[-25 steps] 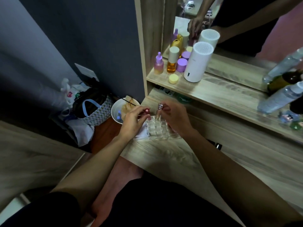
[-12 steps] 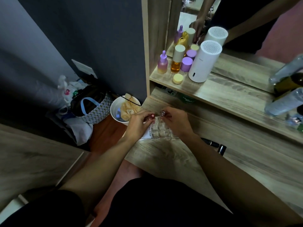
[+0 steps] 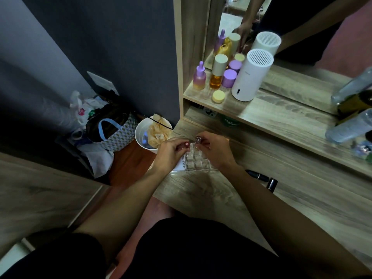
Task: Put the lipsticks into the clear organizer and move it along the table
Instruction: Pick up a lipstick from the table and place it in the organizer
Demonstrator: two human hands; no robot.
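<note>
The clear organizer, a gridded plastic box, sits near the left end of the wooden table, on a white card. My left hand pinches a red-topped lipstick over the organizer's far left cells. A silver-topped lipstick is gripped by my right hand above the far edge. Both lipsticks stand upright, close together; their lower parts are hidden by my fingers. Two black lipsticks lie on the table to the right of my right forearm.
A raised shelf behind holds cosmetic bottles, a yellow jar, a white cylinder and clear bottles at right, with a mirror behind. Left of the table, on the floor: a white bucket and a bag.
Both hands have come lower and closer together over the organizer, bringing the two lipsticks down toward its far cells. The camera has shifted slightly.
</note>
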